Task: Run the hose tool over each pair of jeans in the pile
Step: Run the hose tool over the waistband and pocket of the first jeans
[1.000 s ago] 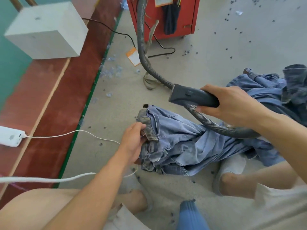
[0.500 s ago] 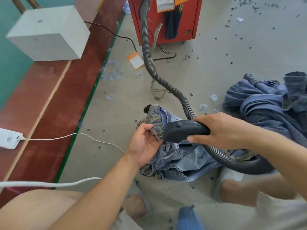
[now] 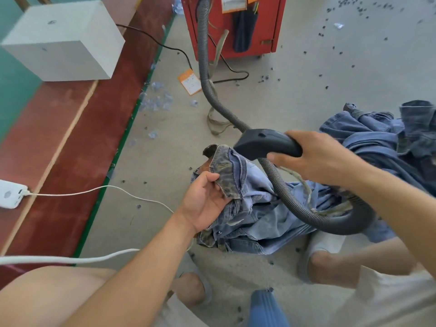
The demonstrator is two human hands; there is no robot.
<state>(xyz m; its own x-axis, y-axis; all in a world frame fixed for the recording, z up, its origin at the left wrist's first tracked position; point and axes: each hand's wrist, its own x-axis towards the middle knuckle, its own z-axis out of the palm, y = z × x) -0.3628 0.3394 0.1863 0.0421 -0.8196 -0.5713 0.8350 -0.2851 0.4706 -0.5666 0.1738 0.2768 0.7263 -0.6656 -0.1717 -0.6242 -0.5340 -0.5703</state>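
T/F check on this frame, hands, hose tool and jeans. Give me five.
1. The right hand grips the hose tool by its handle. True.
2. The left hand is empty. False: it holds the waistband of the jeans.
3. The hose runs up to a blue cabinet. False: the cabinet is red.
4. More jeans lie in a pile to the right. True.
5. The white box sits on the floor. False: it sits on the red-brown ledge.
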